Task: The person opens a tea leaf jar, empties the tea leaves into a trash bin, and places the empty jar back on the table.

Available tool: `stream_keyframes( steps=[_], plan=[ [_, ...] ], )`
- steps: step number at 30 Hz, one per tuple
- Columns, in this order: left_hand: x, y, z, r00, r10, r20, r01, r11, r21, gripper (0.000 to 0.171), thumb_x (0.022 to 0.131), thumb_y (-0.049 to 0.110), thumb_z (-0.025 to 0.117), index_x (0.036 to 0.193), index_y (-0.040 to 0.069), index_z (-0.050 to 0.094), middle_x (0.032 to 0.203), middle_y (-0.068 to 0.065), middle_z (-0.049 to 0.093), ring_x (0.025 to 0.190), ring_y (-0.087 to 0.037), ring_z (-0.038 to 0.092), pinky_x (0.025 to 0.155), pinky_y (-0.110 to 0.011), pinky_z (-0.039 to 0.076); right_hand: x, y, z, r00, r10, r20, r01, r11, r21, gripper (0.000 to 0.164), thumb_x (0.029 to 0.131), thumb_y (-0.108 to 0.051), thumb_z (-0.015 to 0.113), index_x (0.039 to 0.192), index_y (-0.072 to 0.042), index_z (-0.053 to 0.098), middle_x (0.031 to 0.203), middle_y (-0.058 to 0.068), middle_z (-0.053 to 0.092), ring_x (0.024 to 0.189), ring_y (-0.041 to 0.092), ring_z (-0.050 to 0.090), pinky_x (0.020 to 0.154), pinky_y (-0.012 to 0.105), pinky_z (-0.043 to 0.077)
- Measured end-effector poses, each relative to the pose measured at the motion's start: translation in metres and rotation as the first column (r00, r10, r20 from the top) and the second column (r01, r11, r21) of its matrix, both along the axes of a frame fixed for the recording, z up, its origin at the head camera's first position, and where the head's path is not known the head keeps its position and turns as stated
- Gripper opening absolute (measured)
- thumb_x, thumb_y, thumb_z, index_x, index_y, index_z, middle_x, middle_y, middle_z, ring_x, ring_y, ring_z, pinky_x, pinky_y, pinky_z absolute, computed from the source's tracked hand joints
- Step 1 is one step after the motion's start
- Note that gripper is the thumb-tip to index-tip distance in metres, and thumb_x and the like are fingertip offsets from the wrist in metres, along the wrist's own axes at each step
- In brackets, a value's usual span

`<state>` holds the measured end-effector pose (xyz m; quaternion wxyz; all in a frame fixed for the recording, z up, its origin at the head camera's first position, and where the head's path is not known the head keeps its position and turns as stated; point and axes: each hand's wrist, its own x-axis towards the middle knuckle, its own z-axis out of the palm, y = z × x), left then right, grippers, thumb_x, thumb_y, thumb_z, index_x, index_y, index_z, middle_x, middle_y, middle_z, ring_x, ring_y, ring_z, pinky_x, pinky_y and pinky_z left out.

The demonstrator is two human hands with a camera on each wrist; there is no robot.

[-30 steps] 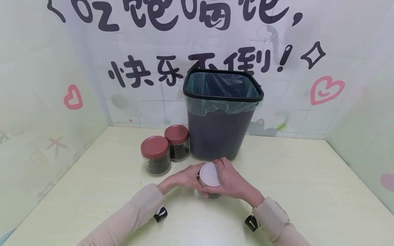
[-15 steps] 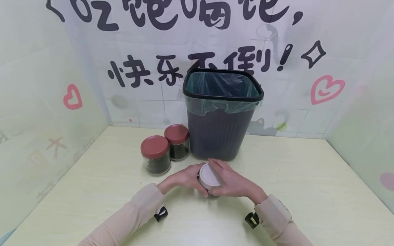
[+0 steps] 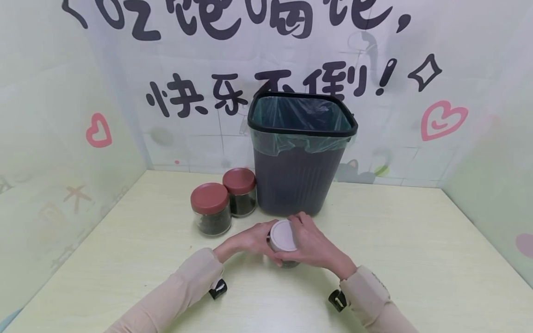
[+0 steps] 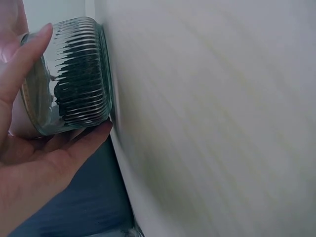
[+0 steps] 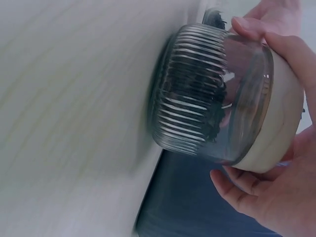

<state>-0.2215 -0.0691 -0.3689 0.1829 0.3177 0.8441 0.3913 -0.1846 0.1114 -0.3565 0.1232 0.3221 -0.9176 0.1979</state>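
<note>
A ribbed glass jar [image 5: 192,94] with dark, shredded contents stands upright on the table, topped by a pale lid [image 3: 282,236]. My left hand [image 3: 256,238] holds the glass body from the left, thumb on the near side and fingers around the far side, as the left wrist view [image 4: 81,74] shows of the jar. From the right, my right hand [image 3: 312,245] grips the lid around its edge, thumb in front and fingers behind. Part of the lid and most of the jar are hidden by the hands in the head view.
Two glass jars with red lids, a nearer one [image 3: 210,210] and a farther one [image 3: 240,192], stand to the left with dark contents. Behind the hands is a dark waste bin [image 3: 295,175] lined with a greenish bag. Printed wall panels border the table [image 3: 395,240].
My right hand turned on the lid by half a second ago, then swung back to about its earlier position. My left hand and the jar have stayed in place.
</note>
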Motion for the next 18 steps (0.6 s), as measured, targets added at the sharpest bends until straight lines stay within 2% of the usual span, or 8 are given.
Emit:
stream_keyframes(
  steps=[8,13,15,18],
  plan=[
    [0.0000,-0.0002,0.0019,1.000,-0.003,0.007,0.003,1.000,0.000,0.077,0.058,0.016,0.083,0.123,0.006,0.043,0.115,-0.005,0.053,0.105,-0.018,0.049,0.087,-0.030,0.039,-0.0015,0.0044,0.0070,0.987,0.096,0.129,-0.091,0.995,-0.045,0.073,0.068,-0.031,0.072,0.123,0.008,0.043,0.114,0.014,0.046,0.098,0.021,0.045,0.079,0.033,0.044],
    [-0.0002,0.0003,0.0018,1.000,-0.001,0.007,0.001,1.000,-0.003,0.078,0.058,0.016,0.083,0.124,0.006,0.042,0.115,-0.004,0.053,0.104,-0.017,0.049,0.088,-0.030,0.038,-0.0038,0.0071,0.0072,0.964,0.148,0.222,-0.138,0.989,-0.060,0.078,0.066,-0.022,0.067,0.131,0.006,0.036,0.127,0.014,0.040,0.110,0.023,0.041,0.086,0.038,0.041],
    [-0.0006,0.0006,0.0014,1.000,-0.002,0.003,0.002,1.000,-0.007,0.079,0.058,0.016,0.084,0.124,0.006,0.042,0.114,-0.004,0.053,0.104,-0.017,0.049,0.088,-0.030,0.039,-0.0034,0.0076,0.0073,0.957,0.155,0.244,-0.143,0.988,-0.065,0.082,0.066,-0.024,0.067,0.134,0.004,0.031,0.133,0.015,0.035,0.118,0.025,0.036,0.091,0.041,0.037],
    [-0.0009,0.0006,0.0009,1.000,-0.001,-0.004,0.001,1.000,-0.016,0.078,0.058,0.017,0.083,0.124,0.006,0.042,0.114,-0.005,0.054,0.104,-0.018,0.049,0.087,-0.030,0.039,-0.0015,0.0058,0.0064,0.973,0.103,0.205,-0.093,0.994,-0.058,0.088,0.068,-0.036,0.070,0.136,0.003,0.029,0.135,0.018,0.033,0.122,0.028,0.032,0.094,0.045,0.035]
  ],
)
